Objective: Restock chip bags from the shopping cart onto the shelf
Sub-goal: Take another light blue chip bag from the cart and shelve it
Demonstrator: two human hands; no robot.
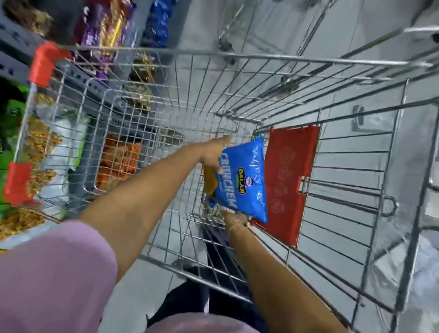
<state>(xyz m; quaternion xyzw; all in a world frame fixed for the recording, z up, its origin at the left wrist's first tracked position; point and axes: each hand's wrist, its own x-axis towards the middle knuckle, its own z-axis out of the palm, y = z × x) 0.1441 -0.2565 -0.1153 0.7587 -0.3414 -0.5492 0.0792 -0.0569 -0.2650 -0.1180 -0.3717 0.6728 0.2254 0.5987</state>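
Deep in the silver wire shopping cart point(243, 55), the glossy blue chip bag point(245, 180) stands on end, long axis running away from the person, left hand point(211, 153) pinching its upper edge, right hand point(232, 218) gripping its near bottom corner.

Your wire cart point(243, 56) stands on the pale tiled floor point(366, 11) — inside it, one blue chip bag point(248, 182) — beside the stocked shelf point(12, 46).

A blue chip bag point(245, 182) marked "Cruncrem" stands tilted inside the wire shopping cart point(351, 172), apparently against its red flap point(288, 179).
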